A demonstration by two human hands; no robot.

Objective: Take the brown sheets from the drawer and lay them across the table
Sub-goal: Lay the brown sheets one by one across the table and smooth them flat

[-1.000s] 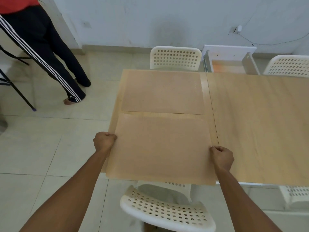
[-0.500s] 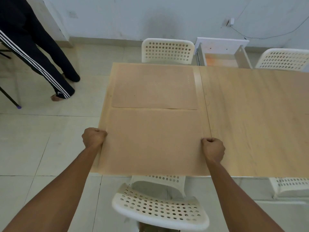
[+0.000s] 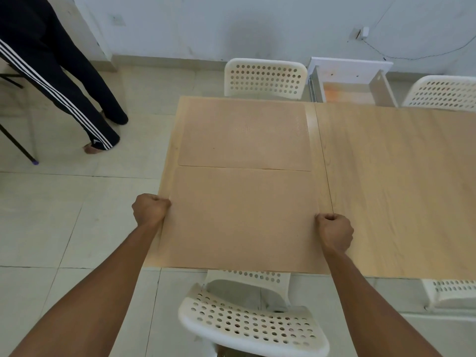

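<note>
Wooden table [image 3: 399, 189] bears two flat, matte brown sheets [image 3: 244, 217]; both hands' fingers [image 3: 164, 202] clench the nearer one's edges.

my two arms, bare from the frame's edge to the knuckles

both of my forearms were uncovered for their whole visible length, with no sleeve, cuff or glove showing anywhere on them. my left hand [image 3: 151, 209] was bare, and i wore no ring, band or watch that could be seen on it or on its wrist. my right hand [image 3: 334, 231] was the same: bare, nothing strapped at the wrist, nothing on the knuckles. both arms were slim and straight, narrowing toward the wrists. my nails were turned out of sight.
</note>
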